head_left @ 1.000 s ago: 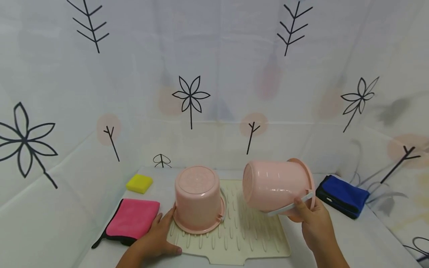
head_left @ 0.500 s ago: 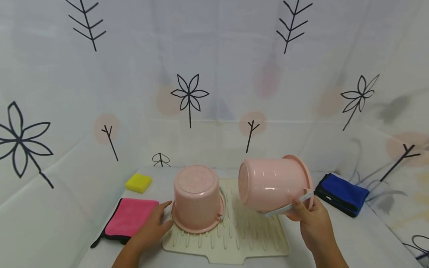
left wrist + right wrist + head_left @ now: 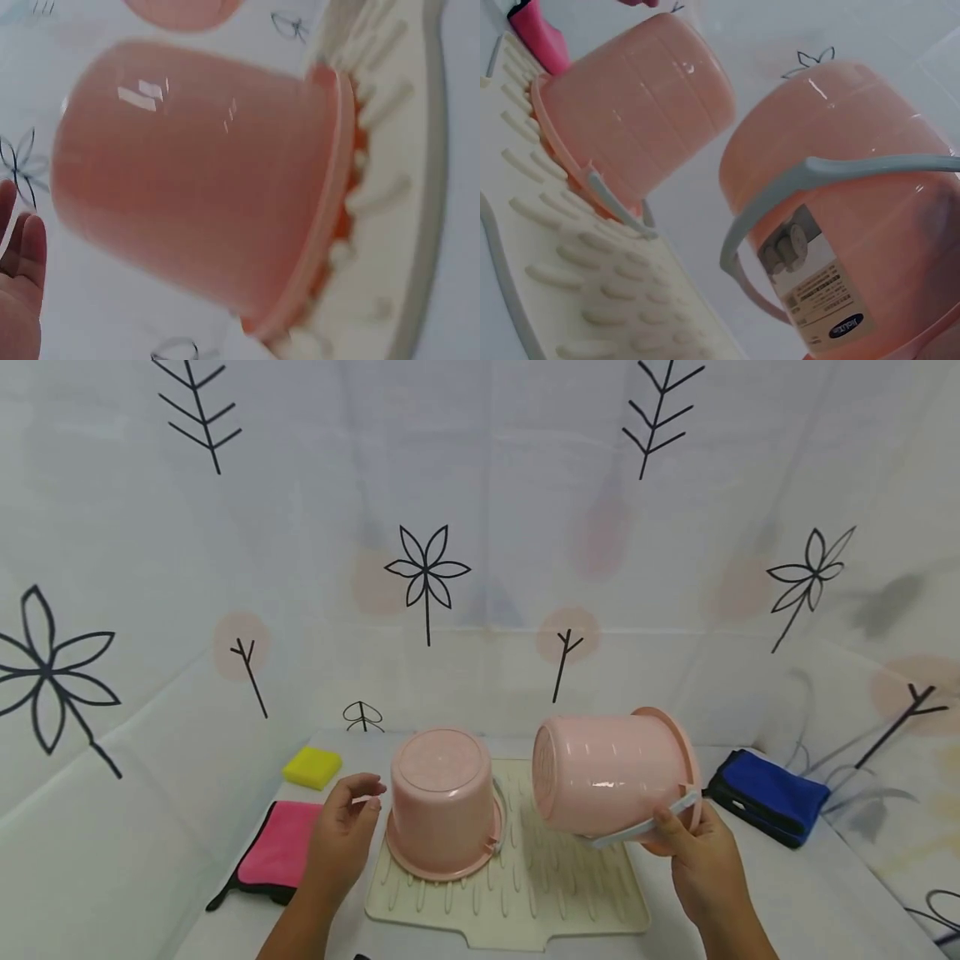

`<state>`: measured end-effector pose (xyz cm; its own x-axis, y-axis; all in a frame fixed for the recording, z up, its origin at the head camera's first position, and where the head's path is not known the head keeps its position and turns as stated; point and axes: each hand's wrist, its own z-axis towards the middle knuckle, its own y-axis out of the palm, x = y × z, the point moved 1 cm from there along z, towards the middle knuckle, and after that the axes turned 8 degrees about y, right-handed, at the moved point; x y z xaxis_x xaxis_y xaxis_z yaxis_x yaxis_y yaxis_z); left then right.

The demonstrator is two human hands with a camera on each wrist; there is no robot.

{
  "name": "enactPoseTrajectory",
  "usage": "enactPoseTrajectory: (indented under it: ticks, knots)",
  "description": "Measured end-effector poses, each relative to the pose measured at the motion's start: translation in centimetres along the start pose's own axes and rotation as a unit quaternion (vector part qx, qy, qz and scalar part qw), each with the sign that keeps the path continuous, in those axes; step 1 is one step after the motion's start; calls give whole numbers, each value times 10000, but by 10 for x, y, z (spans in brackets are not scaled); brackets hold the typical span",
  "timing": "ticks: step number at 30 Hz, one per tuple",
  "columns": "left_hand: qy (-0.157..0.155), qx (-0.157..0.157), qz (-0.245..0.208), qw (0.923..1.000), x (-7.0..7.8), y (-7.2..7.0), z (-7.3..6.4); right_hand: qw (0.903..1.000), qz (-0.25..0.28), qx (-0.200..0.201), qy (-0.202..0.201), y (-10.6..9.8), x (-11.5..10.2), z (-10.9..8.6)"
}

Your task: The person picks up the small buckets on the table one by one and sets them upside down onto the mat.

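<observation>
An upside-down pink plastic bucket [image 3: 442, 814] stands rim-down on the left part of a cream ridged draining mat [image 3: 525, 889]. Just left of it is my left hand [image 3: 337, 843], raised, fingers loosely bent and holding nothing; the left wrist view shows a gap between the fingers [image 3: 30, 244] and the bucket. My right hand [image 3: 708, 868] grips a second pink bucket [image 3: 615, 768] by its rim, thumb over the grey handle [image 3: 637, 828]. This bucket lies sideways in the air above the mat's right part, base to the left. A printed label [image 3: 810, 292] shows on its side.
A pink cloth with black edging [image 3: 273, 852] lies left of the mat, partly behind the left hand. Behind it sits a yellow sponge [image 3: 312, 767]. At the right is a folded blue cloth [image 3: 772, 797]. A patterned white backdrop [image 3: 480, 485] surrounds the table.
My left hand has let go of the standing bucket's lower side and the mat's edge, then risen alongside the bucket. The right hand's bucket has shifted slightly left.
</observation>
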<state>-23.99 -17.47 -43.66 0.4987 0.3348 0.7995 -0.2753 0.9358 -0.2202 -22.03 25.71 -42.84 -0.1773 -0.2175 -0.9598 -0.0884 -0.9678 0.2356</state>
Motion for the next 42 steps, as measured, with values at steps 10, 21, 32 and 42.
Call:
enactPoseTrajectory:
  ticks: [10, 21, 32, 42]
  knots:
    - [962, -1757, -886, 9757, 43, 43, 16, 9995, -171, 233, 127, 3, -1, -1]
    - [762, -2403, -1428, 9571, 54, 82, 25, 9997, -145, 85, -154, 7, -1, -1]
    - [670, -2889, -1152, 9480, 60, 124, 36, 9992, 331, -79, -209, 6, -1, -1]
    - [815, -3263, -579, 9400, 53, 153, 47, 9991, 395, -89, -121, -1, 5, 0]
